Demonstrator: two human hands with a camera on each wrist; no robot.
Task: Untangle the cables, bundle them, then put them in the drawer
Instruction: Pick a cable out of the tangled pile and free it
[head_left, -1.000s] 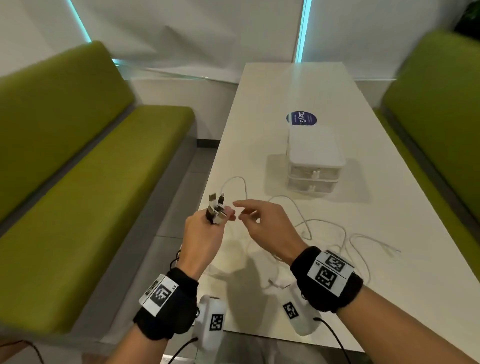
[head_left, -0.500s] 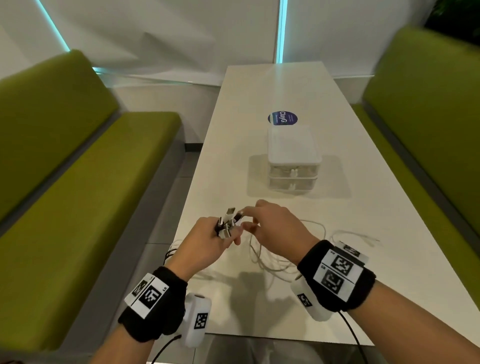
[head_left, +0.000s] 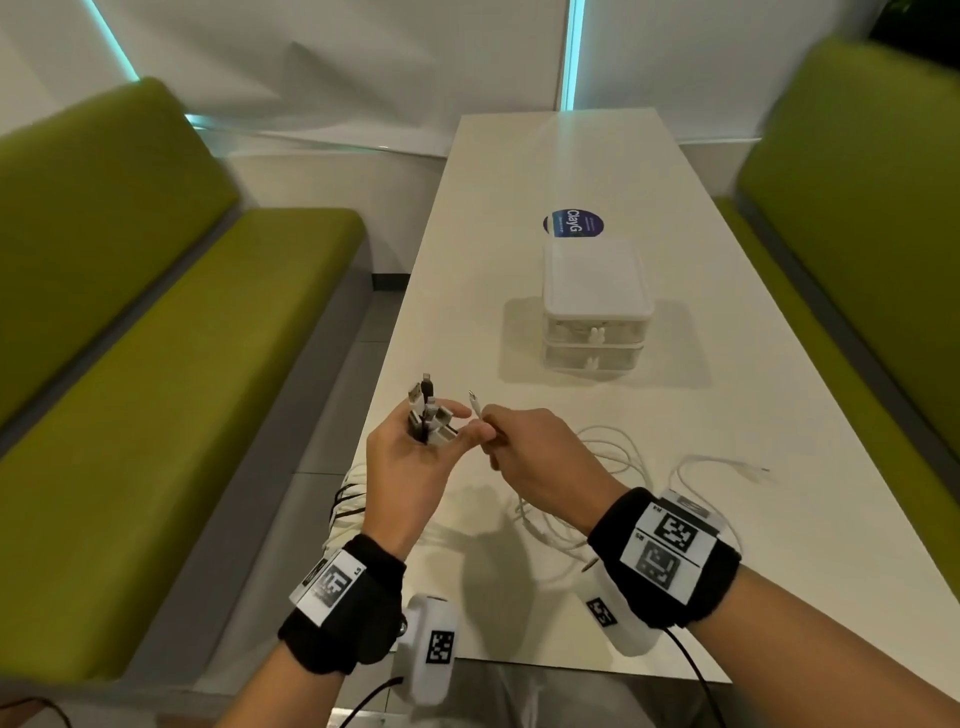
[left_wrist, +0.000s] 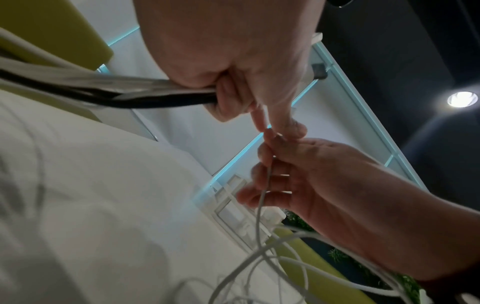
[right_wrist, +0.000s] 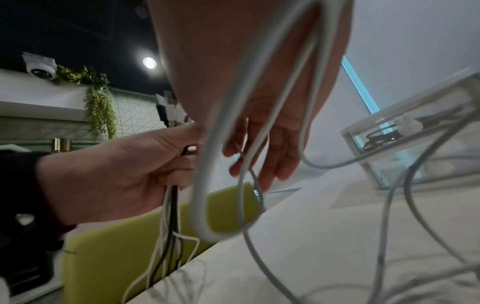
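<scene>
White and black cable ends (head_left: 427, 415) stand bunched upright in the left hand (head_left: 410, 460), its grip closed around them above the near edge of the bench (head_left: 779, 395). The right hand (head_left: 540, 457) pinches one white cable (head_left: 475, 405) just beside that bunch, plug tip up. Slack white loops (head_left: 608, 457) lie on the bench, well short of the closed drawer box (head_left: 595, 306).
</scene>
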